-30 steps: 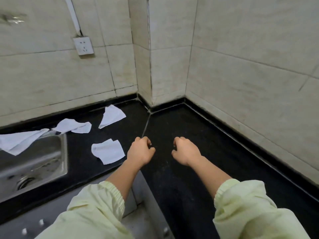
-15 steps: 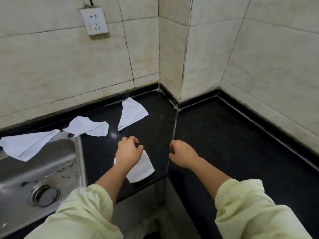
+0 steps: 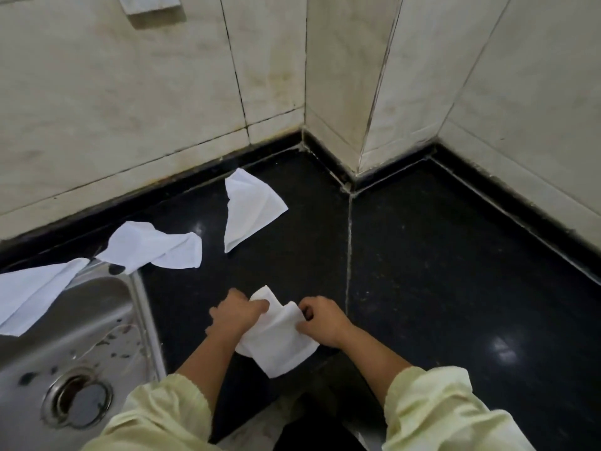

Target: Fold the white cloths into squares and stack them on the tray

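PROGRESS early, judged: nothing folded or stacked, no tray in view | draped white fabric cloth (image 3: 29, 294) lay over stainless-steel sink (image 3: 148, 320) | crumpled white cloth (image 3: 156, 252) and triangular white cloth (image 3: 250, 209) lay loose | left hand (image 3: 237, 315) and right hand (image 3: 325, 320), fingers curled, pinched small rumpled white cloth (image 3: 276, 343) at front edge of black stone countertop (image 3: 439, 271) | WRITING none legible

Black countertop (image 3: 455, 271): crumpled cloth (image 3: 156, 247) at sink (image 3: 148, 327) corner, triangular cloth (image 3: 250, 209) further back (both lying loose), front-edge cloth (image 3: 276, 346).
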Tool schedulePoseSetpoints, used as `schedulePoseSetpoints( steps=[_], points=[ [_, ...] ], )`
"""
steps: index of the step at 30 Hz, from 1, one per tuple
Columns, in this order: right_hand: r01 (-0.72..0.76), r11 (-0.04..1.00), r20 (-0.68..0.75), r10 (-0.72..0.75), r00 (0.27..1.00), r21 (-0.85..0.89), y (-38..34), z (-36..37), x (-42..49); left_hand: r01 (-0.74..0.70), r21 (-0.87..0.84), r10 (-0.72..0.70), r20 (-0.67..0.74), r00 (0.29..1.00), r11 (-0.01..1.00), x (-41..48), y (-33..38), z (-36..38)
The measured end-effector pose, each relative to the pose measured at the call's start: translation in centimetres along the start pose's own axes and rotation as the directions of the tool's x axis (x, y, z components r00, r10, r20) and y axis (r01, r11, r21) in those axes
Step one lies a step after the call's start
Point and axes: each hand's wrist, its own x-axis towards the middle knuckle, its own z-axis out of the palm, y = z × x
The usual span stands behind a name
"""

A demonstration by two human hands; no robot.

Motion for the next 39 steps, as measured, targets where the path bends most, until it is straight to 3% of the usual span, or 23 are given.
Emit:
schedulePoseSetpoints(
  steps=[7, 15, 20, 25, 28, 33, 39],
  points=[
    [0.007, 0.996, 0.000, -0.007, 1.000, 0.092, 0.8, -2.0, 0.7, -0.016, -0.083, 0.022, 0.075, 0.997, 0.996, 0.5, 1.7, 0.2],
    [0.023, 0.857, -0.149, 0.063, 0.987, 0.514, 2.8, -8.8, -1.8, -0.216, -0.409, 0.243, 0.014, 0.970, 0.887, -2.2, 8.3, -0.8],
    [0.079, 0.838, -0.238, 0.062, 0.969, 0.540, 6.1, -14.5, -5.2, -0.410, -0.542, 0.495, 0.013, 0.869, 0.734, -4.8, 14.1, 0.4],
    [0.102, 0.800, -0.308, 0.107, 0.945, 0.592, 10.9, -19.7, -9.1, -0.403, -0.665, 0.537, -0.005, 0.844, 0.628, -6.7, 20.0, 2.3],
    [0.067, 0.807, -0.310, 0.147, 0.939, 0.587, 13.4, -22.3, -11.5, -0.434, -0.687, 0.620, 0.031, 0.784, 0.583, -8.4, 23.5, 3.5],
    [0.092, 0.821, -0.443, 0.205, 0.873, 0.563, 16.2, -25.7, -14.8, -0.535, -0.670, 0.767, 0.081, 0.637, 0.515, -10.0, 27.2, 5.6],
    [0.233, 0.728, -0.579, 0.267, 0.770, 0.645, 18.4, -27.7, -17.6, -0.548, -0.699, 0.826, 0.108, 0.554, 0.459, -10.6, 29.3, 6.7]
  ],
)
